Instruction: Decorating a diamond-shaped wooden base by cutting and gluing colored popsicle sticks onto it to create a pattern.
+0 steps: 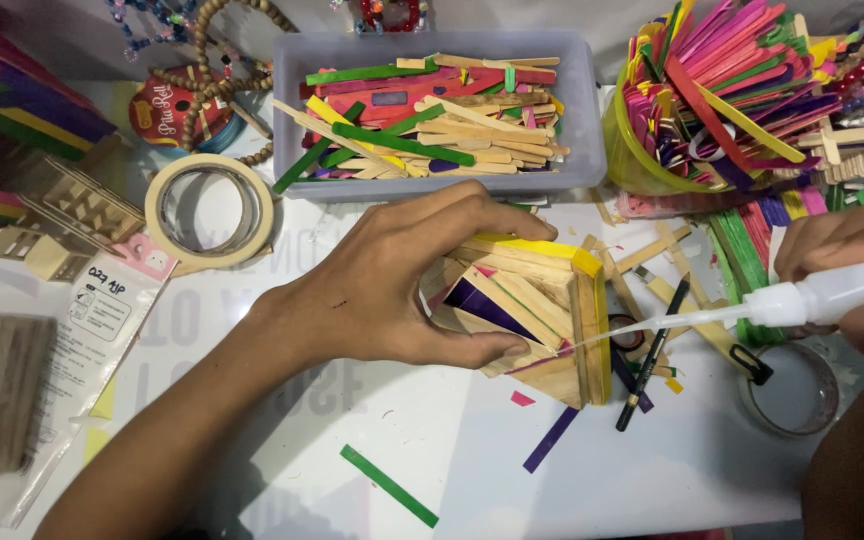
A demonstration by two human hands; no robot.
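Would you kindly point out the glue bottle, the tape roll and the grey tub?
glue bottle (pixel 832 292), head view, white body.
tape roll (pixel 174 180), head view, upper-left rim.
grey tub (pixel 584 130), head view, right wall.

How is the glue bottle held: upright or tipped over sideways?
Tipped sideways. The glue bottle lies nearly level in the right hand, its long nozzle pointing left to the stick house held by the left hand.

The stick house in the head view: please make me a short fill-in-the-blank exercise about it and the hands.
1. The left hand grips the stick house from its ____ side.
2. The right hand holds a white glue ____.
3. The roll of masking tape lies to the ____ of the grey tub.

Missing words: left; bottle; left
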